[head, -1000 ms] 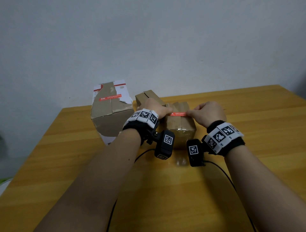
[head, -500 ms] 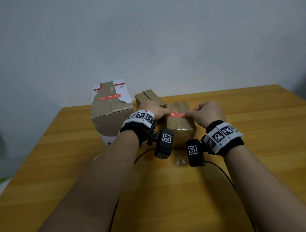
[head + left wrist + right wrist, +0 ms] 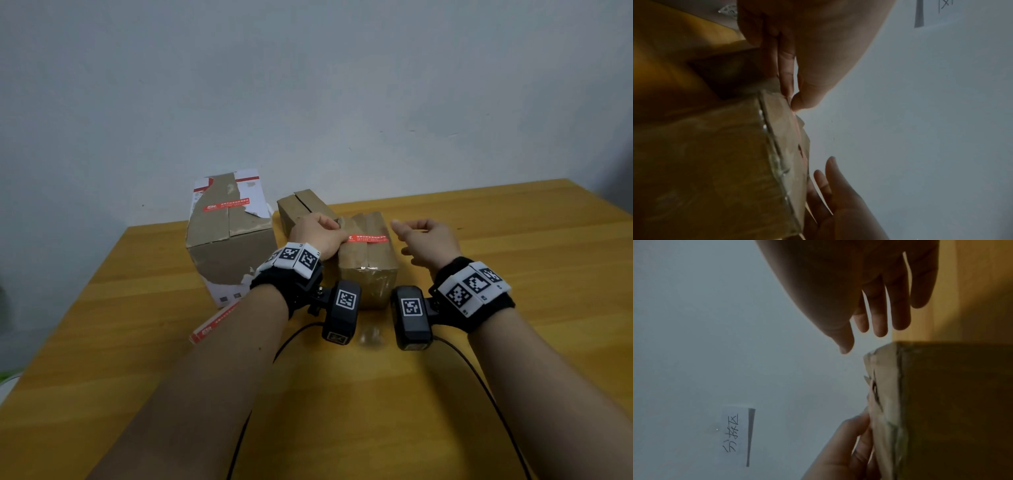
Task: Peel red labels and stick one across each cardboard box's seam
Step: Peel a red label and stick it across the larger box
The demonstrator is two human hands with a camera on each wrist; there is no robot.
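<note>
The red label (image 3: 368, 238) lies across the seam on top of the middle cardboard box (image 3: 368, 274). My left hand (image 3: 318, 234) pinches the label's left end at the box's top edge; in the left wrist view the thumb (image 3: 807, 97) sits on that edge of the box (image 3: 715, 162). My right hand (image 3: 426, 238) hovers just right of the box with loose fingers (image 3: 879, 318) that hold nothing. The big torn box (image 3: 229, 246) on the left carries a red label (image 3: 226, 205). A small box (image 3: 301, 209) stands behind with a bare seam.
A strip of red labels (image 3: 214, 323) lies on the wooden table (image 3: 342, 411), partly under my left forearm. Black cables run from both wrist cameras toward the near edge. A grey wall stands behind the boxes, with a paper sign (image 3: 735, 434) on it.
My right hand has let go of the label's right end and drawn away to the right. The label now lies flat on the box. My left hand stays at the left end.
</note>
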